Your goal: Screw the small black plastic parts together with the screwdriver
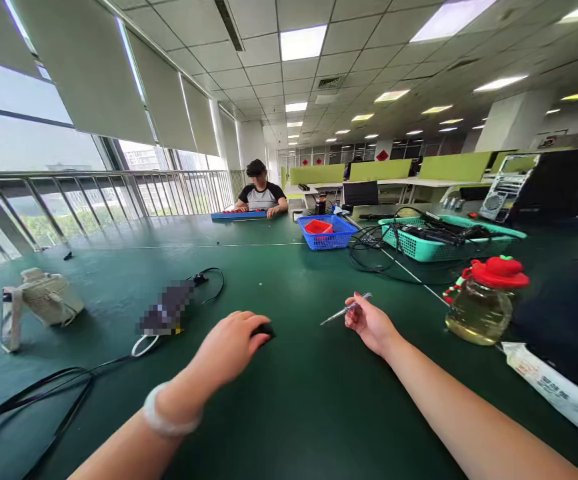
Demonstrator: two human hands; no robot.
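Observation:
My left hand (233, 347), with a pale band around the wrist, is closed over a small black object (263, 329) just above or on the green table. Most of that object is hidden by my palm and fingers, so its kind is unclear. To the right, my right hand (369, 323) pinches a slim screwdriver (341, 313) between thumb and fingers. Its thin metal tip points left, toward my left hand, and its shiny handle end sticks out past my fingertips. The two hands are apart.
A phone-like blurred slab (166, 308) with cables and a beige pouch (51, 297) lie left. Ahead are a blue basket (331, 239) and a teal basket (419, 250) of cables. A red-lidded bottle (483, 307) stands right. Another person (261, 193) sits across the table.

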